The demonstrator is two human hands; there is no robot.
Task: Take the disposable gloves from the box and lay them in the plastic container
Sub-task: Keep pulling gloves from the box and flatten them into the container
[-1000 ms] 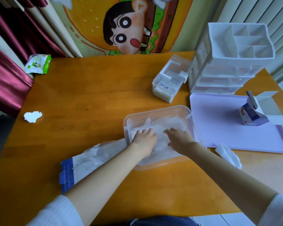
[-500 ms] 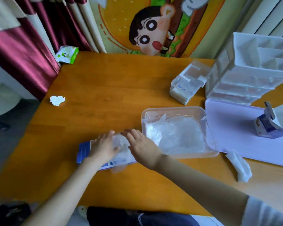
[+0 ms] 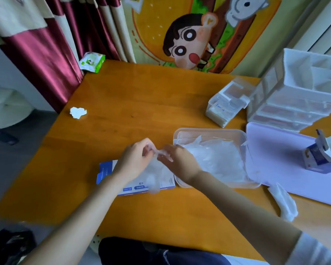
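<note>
A flat blue-and-white glove box (image 3: 113, 174) lies on the orange table, left of a clear plastic container (image 3: 210, 131) that holds a heap of thin clear gloves (image 3: 216, 159). Above the box, my left hand (image 3: 134, 159) and my right hand (image 3: 180, 161) each pinch the top edge of one clear glove (image 3: 155, 176), which hangs down between them over the box. The hands nearly touch each other, just left of the container's near-left corner.
A lilac tray (image 3: 275, 159) with a small opened carton (image 3: 317, 157) lies right of the container. Behind stand a white drawer organizer (image 3: 298, 98) and a small clear box (image 3: 227, 102). A crumpled paper (image 3: 77, 112) and a green wipes pack (image 3: 92, 61) sit far left; a loose white glove (image 3: 284, 202) lies near right.
Both hands left the container, moved left onto the glove box, then rose with a clear glove pinched between them. The camera view shifted left.
</note>
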